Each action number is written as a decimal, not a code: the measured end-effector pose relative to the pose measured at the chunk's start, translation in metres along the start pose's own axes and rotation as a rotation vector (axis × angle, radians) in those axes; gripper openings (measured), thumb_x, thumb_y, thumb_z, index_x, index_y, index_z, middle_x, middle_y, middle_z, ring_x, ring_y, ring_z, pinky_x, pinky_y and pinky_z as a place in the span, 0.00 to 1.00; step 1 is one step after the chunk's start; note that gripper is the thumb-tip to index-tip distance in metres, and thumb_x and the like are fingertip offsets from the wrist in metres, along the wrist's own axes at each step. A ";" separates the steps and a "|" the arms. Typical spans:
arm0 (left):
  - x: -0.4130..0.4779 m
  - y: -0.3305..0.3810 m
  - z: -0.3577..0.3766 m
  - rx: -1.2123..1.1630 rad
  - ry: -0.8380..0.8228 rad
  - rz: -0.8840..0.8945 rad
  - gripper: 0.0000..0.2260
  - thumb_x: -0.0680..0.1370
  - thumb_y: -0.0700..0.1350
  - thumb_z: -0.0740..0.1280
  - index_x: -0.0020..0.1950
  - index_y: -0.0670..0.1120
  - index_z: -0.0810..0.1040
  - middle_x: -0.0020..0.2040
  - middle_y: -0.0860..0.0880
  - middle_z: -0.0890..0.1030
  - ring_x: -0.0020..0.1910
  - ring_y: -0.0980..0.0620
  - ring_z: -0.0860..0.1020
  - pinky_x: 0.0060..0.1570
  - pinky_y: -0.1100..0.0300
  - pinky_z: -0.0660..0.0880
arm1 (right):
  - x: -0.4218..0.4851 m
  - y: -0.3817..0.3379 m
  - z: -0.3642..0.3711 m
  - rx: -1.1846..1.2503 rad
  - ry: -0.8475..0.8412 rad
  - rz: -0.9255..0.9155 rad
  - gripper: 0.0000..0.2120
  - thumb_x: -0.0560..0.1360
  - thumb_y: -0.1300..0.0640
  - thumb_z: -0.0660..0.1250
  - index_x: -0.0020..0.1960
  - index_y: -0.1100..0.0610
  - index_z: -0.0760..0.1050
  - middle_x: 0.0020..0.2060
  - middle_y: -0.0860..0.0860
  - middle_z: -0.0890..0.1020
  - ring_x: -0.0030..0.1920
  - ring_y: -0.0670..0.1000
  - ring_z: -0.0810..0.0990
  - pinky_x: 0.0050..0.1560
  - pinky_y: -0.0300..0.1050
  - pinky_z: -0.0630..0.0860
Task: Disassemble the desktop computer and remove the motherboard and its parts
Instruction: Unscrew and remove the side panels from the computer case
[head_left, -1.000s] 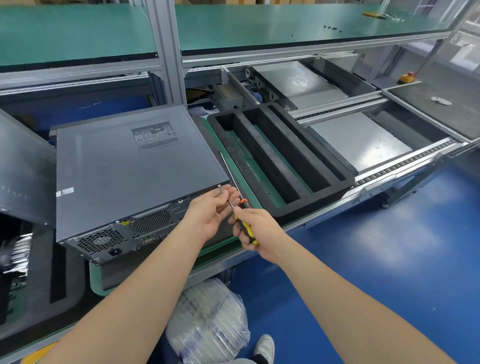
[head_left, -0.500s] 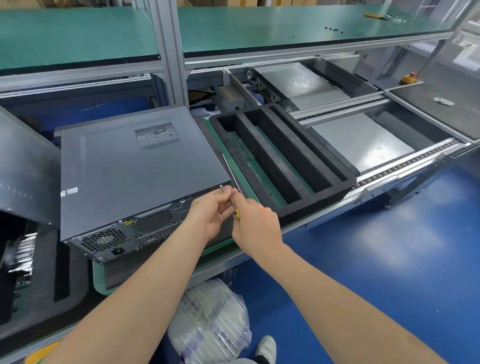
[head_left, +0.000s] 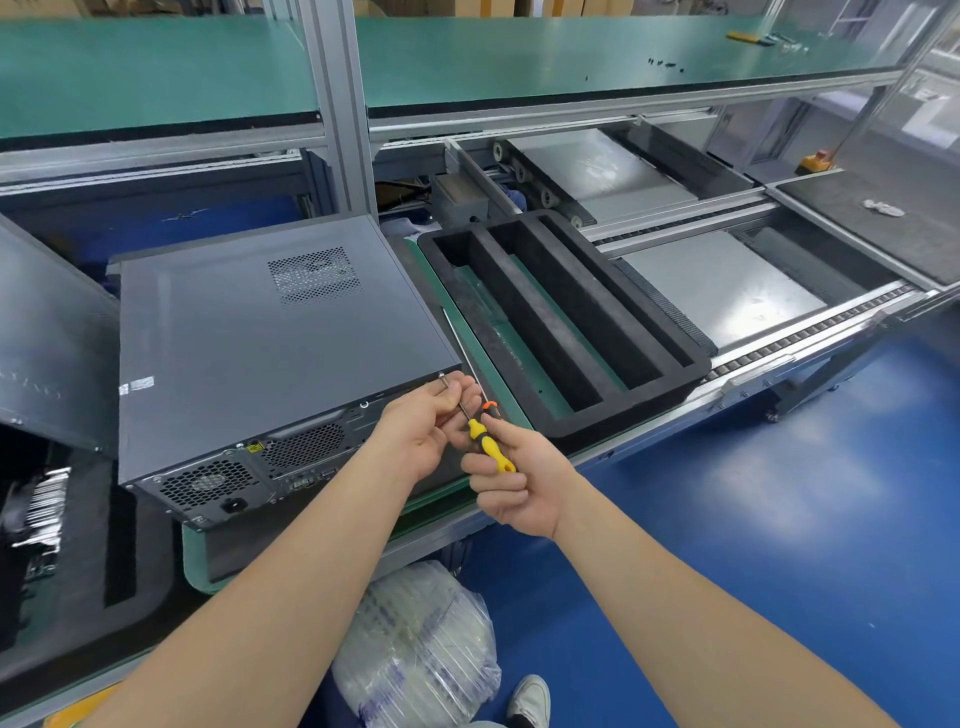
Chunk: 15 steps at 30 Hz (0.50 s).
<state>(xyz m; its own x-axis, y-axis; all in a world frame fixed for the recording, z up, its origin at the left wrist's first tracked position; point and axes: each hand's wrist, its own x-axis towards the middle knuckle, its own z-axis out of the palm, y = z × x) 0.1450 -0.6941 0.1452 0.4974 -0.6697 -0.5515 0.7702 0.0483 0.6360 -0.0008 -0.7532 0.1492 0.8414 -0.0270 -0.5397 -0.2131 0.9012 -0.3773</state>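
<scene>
Two long green shelves (head_left: 571, 57) run across the top of the view on a grey metal frame (head_left: 337, 104), with the conveyor line (head_left: 727, 270) below them and blue floor (head_left: 779, 519) to the right. On the green mat (head_left: 498, 384) of the workbench lies the desktop computer (head_left: 270, 343), a dark grey case on its side with its cover on, its rear panel of vents and sockets facing the person at the near edge. Just beside it on the right sits a black foam tray (head_left: 561, 322) with long empty slots. Another dark panel (head_left: 47, 338) leans at the far left, above a second foam tray (head_left: 93, 561). A clear plastic bag (head_left: 415, 654) sits on the floor under the bench, next to a white shoe (head_left: 530, 701).

Both bare forearms reach in from below and meet at the case's near right corner. The left hand (head_left: 421, 431) is curled, its fingertips pinching the thin metal shaft of a screwdriver (head_left: 485, 439) close to the tip, which touches the top rear edge of the case. The right hand (head_left: 514, 483) is closed around the yellow and black handle, palm turned upward, just off the corner. A small orange ring (head_left: 487, 404) shows by the fingers.
</scene>
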 end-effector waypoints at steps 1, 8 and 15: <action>-0.001 0.000 0.000 -0.013 -0.007 0.005 0.08 0.82 0.32 0.65 0.60 0.35 0.81 0.49 0.41 0.86 0.41 0.49 0.87 0.37 0.62 0.83 | 0.001 0.000 0.001 -0.008 -0.009 -0.020 0.16 0.83 0.46 0.61 0.50 0.59 0.75 0.28 0.50 0.72 0.19 0.43 0.64 0.18 0.34 0.57; -0.004 0.002 -0.001 -0.088 -0.014 0.003 0.10 0.83 0.31 0.61 0.61 0.33 0.78 0.51 0.38 0.86 0.45 0.45 0.87 0.41 0.57 0.84 | 0.010 0.005 0.012 -0.643 0.436 -0.362 0.13 0.79 0.52 0.73 0.45 0.60 0.74 0.33 0.57 0.79 0.26 0.49 0.74 0.25 0.41 0.69; -0.005 -0.001 0.001 -0.125 0.039 -0.011 0.10 0.84 0.42 0.66 0.59 0.37 0.81 0.53 0.39 0.87 0.51 0.44 0.87 0.50 0.51 0.84 | 0.020 0.008 0.014 -1.516 0.991 -0.627 0.20 0.73 0.46 0.78 0.41 0.46 0.66 0.34 0.43 0.77 0.33 0.44 0.77 0.31 0.37 0.68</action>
<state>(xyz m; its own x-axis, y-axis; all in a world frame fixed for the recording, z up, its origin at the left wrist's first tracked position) 0.1416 -0.6915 0.1483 0.5022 -0.6413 -0.5801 0.8181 0.1350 0.5589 0.0213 -0.7407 0.1456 0.5322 -0.8450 -0.0515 -0.6877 -0.3961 -0.6084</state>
